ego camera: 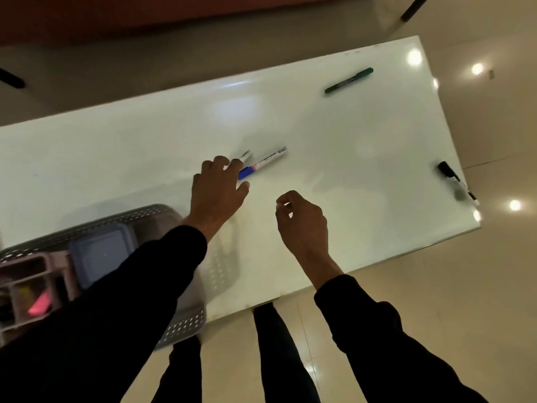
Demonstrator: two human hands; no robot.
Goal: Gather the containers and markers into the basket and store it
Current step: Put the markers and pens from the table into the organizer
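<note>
A grey perforated basket (pixel 186 324) sits at the table's near left corner, holding a blue-lidded container (pixel 98 257) and a pinkish divided container (pixel 32 286). My left hand (pixel 216 190) reaches over a white marker with a blue cap (pixel 263 162); its fingertips touch a second marker (pixel 246 155), with fingers spread. My right hand (pixel 302 222) hovers to the right, fingers loosely curled, empty. A green marker (pixel 348 80) lies at the far right. A black marker (pixel 453 177) lies by the right edge.
The white glossy table (pixel 145 146) stands on a shiny tiled floor (pixel 465 286). My legs show below the table's near edge. Dark chair legs appear at the top corners.
</note>
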